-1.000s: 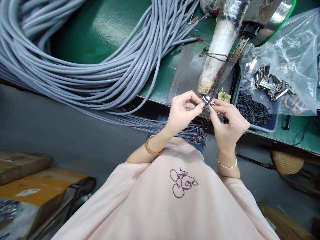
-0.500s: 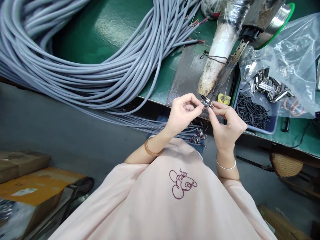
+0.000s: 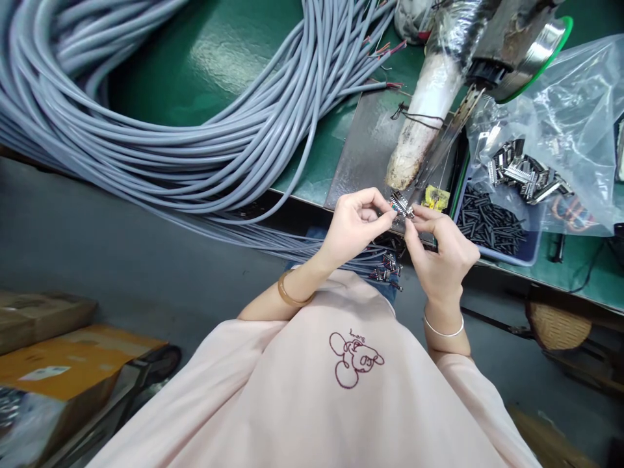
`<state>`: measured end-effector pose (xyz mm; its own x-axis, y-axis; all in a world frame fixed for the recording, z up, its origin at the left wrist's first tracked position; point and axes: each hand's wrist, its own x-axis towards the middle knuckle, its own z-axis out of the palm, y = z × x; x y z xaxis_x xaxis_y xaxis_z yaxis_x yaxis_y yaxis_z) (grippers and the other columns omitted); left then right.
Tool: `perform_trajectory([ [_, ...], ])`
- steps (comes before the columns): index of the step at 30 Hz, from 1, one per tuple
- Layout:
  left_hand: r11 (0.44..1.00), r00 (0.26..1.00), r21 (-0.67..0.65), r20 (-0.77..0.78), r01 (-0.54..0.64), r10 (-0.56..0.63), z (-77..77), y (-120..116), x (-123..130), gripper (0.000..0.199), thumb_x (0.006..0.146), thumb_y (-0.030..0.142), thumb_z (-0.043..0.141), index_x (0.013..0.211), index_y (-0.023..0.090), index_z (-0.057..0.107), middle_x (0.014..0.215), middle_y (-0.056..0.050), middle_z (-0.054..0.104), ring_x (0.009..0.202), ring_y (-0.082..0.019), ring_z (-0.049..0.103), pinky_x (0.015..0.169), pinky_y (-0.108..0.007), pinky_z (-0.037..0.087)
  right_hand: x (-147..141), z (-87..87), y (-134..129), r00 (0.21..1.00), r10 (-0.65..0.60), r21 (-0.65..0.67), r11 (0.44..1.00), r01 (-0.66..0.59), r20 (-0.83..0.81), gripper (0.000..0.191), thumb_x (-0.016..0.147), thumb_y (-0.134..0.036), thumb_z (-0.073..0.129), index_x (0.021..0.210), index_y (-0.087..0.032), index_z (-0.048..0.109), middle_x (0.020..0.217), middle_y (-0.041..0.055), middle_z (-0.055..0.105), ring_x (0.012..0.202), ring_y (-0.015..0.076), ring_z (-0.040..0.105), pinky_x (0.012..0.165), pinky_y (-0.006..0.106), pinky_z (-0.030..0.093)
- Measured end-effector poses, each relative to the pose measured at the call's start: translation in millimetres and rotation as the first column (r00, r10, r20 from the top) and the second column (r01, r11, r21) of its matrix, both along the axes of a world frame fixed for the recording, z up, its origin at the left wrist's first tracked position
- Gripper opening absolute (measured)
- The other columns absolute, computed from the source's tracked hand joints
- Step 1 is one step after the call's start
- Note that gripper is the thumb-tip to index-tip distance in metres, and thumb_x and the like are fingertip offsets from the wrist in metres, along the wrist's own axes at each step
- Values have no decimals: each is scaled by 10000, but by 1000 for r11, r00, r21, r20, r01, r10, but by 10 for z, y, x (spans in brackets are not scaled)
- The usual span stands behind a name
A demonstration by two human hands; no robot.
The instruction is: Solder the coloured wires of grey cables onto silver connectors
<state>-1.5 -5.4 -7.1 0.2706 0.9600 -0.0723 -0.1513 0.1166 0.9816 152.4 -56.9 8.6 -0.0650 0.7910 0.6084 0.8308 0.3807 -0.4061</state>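
Between my two hands is a small metal connector (image 3: 402, 205) with a row of pins and thin coloured wires at its left end. My left hand (image 3: 358, 224) is closed in a pinch at the wired end; what lies between thumb and finger is too small to name. With thumb and fingers pinched, my right hand (image 3: 439, 250) grips the connector's right end. Just above them hangs the scorched tip of a white wrapped tube (image 3: 414, 143), beside a metal strip (image 3: 451, 127). A dark metal plate (image 3: 358, 149) lies beneath.
Bundled grey cables (image 3: 234, 143) cover the left of the green table (image 3: 209, 58). On the right stand a blue bin (image 3: 529, 250) of black sleeves (image 3: 487, 221), a plastic bag with metal connectors (image 3: 524, 172) and a wire spool (image 3: 546, 58). Finished cable ends (image 3: 387, 268) hang over my lap.
The connector has turned slightly and shows more of its pin row, a little clear of the tube tip. My right hand has shifted slightly down. The whole view has moved a little.
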Motion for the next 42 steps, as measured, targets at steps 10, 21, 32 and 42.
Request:
perform_trajectory([
  [10,1000,1000,2,-3,15,-15,-2,-48,-6,138,790,179,710,713,145,600,552,42,536,406,-17,415,391,-179,264,-9,-42,-40,998,-41,1,999,41,-56,83,884,-145,696,895,-216,654,990,-2,785,882,139,765,751,232,603],
  [21,990,995,-139,101,40,-26,-1,-67,-31,190,748,219,756,698,136,593,622,-22,670,392,-11,422,380,-162,294,38,88,-263,863,-133,-40,991,131,-487,208,944,-222,625,1149,-253,610,839,-37,757,573,110,708,503,232,560],
  [32,999,997,-19,71,-37,38,29,37,15,160,776,204,748,718,143,612,564,38,568,401,-21,423,381,-174,294,23,-88,5,961,-31,-106,994,2,-274,61,889,-189,680,891,-218,627,1096,39,762,952,171,756,800,324,654],
  [42,999,999,2,-1,-34,34,68,38,5,170,797,213,733,705,154,603,552,39,527,412,-27,424,382,-180,278,15,13,19,989,-14,-39,999,8,-150,90,869,-150,695,873,-228,650,1040,18,770,962,176,755,851,347,642],
])
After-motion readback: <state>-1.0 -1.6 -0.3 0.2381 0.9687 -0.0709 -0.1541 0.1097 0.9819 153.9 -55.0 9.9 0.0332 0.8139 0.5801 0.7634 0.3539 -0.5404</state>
